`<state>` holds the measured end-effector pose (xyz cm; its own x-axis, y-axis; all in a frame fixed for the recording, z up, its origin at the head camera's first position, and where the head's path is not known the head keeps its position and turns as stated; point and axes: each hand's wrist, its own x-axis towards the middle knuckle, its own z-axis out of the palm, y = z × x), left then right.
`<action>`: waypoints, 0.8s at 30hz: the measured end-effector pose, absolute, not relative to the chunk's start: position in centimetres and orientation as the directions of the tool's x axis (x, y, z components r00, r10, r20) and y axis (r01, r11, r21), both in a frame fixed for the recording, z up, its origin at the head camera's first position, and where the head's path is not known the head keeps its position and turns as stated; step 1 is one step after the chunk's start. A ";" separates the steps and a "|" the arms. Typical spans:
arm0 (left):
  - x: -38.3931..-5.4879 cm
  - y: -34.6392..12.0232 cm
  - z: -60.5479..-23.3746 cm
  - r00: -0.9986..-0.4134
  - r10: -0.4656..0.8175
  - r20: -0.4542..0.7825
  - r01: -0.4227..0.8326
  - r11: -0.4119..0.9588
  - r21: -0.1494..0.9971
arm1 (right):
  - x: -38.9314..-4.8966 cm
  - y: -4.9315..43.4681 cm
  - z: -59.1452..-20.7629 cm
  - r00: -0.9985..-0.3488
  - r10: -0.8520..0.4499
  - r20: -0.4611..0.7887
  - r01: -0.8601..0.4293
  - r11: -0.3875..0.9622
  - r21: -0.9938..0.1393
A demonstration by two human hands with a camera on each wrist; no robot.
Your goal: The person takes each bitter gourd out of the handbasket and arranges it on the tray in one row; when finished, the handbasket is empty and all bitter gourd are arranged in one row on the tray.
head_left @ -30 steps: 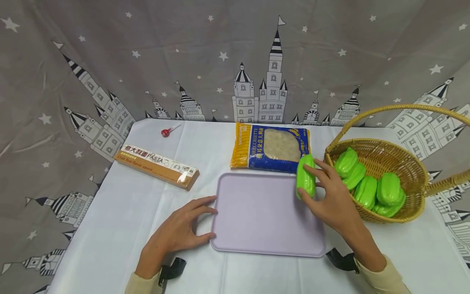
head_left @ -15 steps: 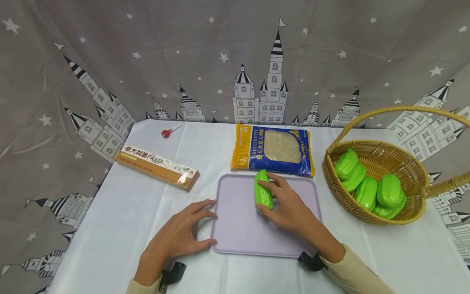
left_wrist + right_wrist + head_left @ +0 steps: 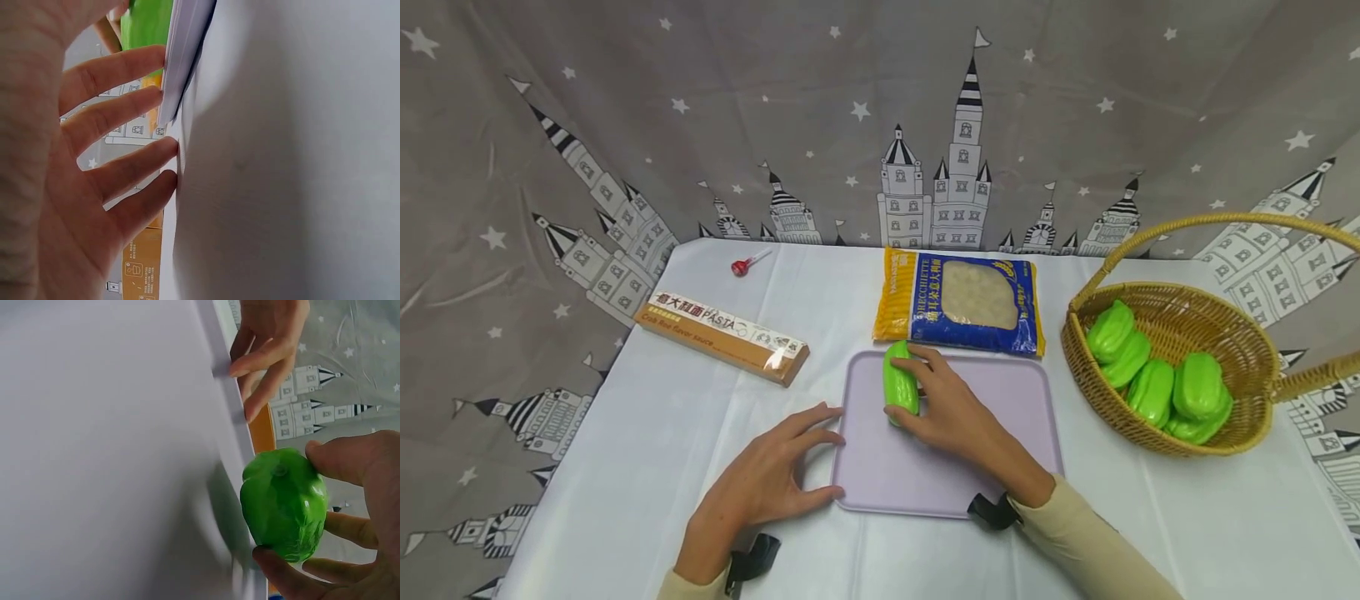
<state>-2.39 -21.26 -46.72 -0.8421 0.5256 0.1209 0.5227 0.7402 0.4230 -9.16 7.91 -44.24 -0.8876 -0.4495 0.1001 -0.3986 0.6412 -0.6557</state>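
My right hand (image 3: 951,417) holds a green ribbed starfruit (image 3: 898,385) between thumb and fingers, over the left part of a pale purple tray (image 3: 955,479). In the right wrist view the starfruit (image 3: 284,503) shows its lobed end, with a shadow on the tray beside it. My left hand (image 3: 767,471) lies at the tray's left edge, fingers spread and gently bent. The left wrist view has two fingertips against the tray's rim (image 3: 181,56) and two on the white cloth. More green starfruit (image 3: 1197,385) lie in a wicker basket (image 3: 1247,333) at the right.
Behind the tray lies a blue and yellow orecchiette bag (image 3: 958,302). A long pasta box (image 3: 722,337) lies at the left, and a red lollipop (image 3: 741,267) behind it. The basket's tall handle (image 3: 1210,218) arches up at the right. A grey castle-print curtain (image 3: 820,100) hangs behind.
My right hand has carried the starfruit leftward from the tray's right edge near the basket to its left part. The left hand has stayed at the tray's left edge.
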 end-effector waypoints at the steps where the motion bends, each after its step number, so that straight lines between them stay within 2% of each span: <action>1: -2.4 -21.3 -46.7 -0.841 0.527 0.122 0.524 0.739 0.424 | -9.2 7.6 -44.3 -0.885 -0.457 0.091 -0.398 0.639 -0.658; 12: -2.0 -21.4 -46.9 -0.819 0.543 0.186 0.566 0.711 0.418 | -9.2 4.5 -44.5 -0.863 -0.504 0.038 -0.392 0.619 -0.680; 24: -2.0 -21.6 -47.2 -0.809 0.545 0.221 0.582 0.693 0.425 | -9.2 3.6 -44.6 -0.864 -0.503 0.003 -0.382 0.651 -0.656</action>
<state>-2.00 -21.55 -47.22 -0.8092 0.5446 0.2205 0.5822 0.6932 0.4249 -9.15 3.65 -44.61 -0.8640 -0.5035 0.0033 -0.3817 0.6507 -0.6565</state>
